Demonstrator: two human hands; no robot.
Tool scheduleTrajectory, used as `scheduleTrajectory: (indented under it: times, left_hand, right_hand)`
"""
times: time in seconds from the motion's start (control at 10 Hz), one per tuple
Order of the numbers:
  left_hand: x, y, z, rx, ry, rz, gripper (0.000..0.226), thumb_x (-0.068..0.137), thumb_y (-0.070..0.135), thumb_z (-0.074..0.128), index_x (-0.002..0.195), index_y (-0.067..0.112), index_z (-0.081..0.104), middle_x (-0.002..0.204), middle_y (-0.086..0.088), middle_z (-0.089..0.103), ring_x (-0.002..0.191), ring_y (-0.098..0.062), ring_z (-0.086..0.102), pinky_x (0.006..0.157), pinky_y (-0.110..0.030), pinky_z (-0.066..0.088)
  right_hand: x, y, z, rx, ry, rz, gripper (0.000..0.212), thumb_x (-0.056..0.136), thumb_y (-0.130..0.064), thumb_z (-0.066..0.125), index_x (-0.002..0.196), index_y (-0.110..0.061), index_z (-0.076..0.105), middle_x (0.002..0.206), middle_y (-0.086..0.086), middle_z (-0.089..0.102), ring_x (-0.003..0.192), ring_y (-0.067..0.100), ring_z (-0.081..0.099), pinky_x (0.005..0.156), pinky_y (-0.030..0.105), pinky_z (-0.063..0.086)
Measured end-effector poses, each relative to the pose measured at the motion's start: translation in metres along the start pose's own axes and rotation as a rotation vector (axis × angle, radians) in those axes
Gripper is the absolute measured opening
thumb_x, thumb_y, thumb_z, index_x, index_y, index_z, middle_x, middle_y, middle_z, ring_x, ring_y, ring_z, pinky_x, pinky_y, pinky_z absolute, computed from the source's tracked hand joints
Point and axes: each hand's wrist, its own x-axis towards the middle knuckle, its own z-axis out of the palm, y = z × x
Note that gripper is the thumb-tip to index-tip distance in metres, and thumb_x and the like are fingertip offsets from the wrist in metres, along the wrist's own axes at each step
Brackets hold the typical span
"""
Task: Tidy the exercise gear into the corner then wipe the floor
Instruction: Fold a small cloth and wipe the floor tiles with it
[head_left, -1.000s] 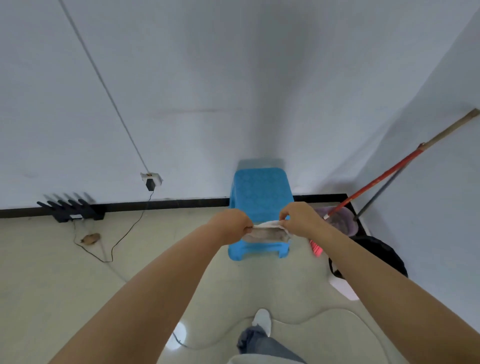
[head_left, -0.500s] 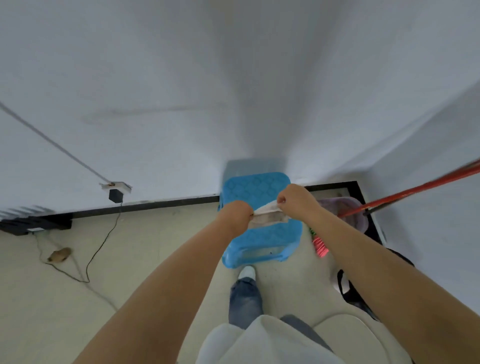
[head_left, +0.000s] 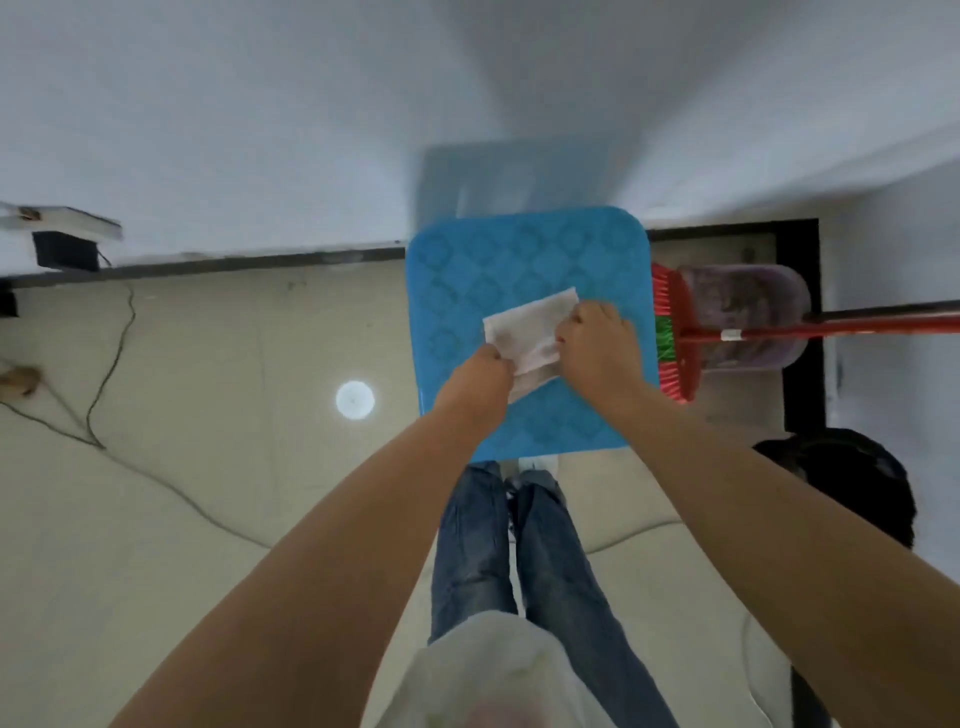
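A folded white cloth (head_left: 527, 327) is held just above the top of a blue plastic stool (head_left: 524, 260) that stands against the wall. My left hand (head_left: 480, 384) pinches the cloth's near left edge. My right hand (head_left: 597, 345) grips its right edge with curled fingers. Whether the cloth touches the stool top cannot be told. My legs in jeans stand right in front of the stool.
A red broom (head_left: 675, 338) and a purple dustpan (head_left: 748, 317) lie in the corner right of the stool. A black bag (head_left: 852, 483) sits on the floor at right. Cables (head_left: 111, 374) trail over the beige floor at left, below a wall socket (head_left: 62, 244).
I have stepped up to the stool and now look straight down on it. Both hands have lowered the cloth over the stool top and spread it flatter.
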Motion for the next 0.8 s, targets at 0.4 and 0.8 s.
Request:
scheduleTrajectory:
  times: [0.4, 0.8]
  left_hand:
    - [-0.011, -0.019, 0.044, 0.184, 0.248, 0.083, 0.05, 0.065, 0.013, 0.069, 0.115, 0.009, 0.069, 0.124, -0.011, 0.063, 0.115, -0.032, 0.056, 0.082, -0.036, 0.054]
    - [0.006, -0.03, 0.046, 0.049, 0.237, -0.163, 0.061, 0.103, 0.029, 0.022, 0.15, 0.003, -0.008, 0.159, -0.012, -0.014, 0.148, -0.025, -0.013, 0.118, -0.031, -0.013]
  right_hand:
    - [-0.025, 0.012, 0.052, 0.11, 0.141, -0.026, 0.033, 0.064, -0.003, 0.07, 0.096, 0.001, 0.065, 0.116, 0.019, 0.063, 0.11, 0.042, 0.058, 0.093, 0.063, 0.041]
    - [-0.021, 0.052, -0.092, 1.334, 0.286, 0.029, 0.024, 0.068, -0.042, 0.073, 0.088, -0.029, 0.069, 0.089, -0.015, 0.072, 0.085, -0.001, 0.062, 0.084, 0.019, 0.049]
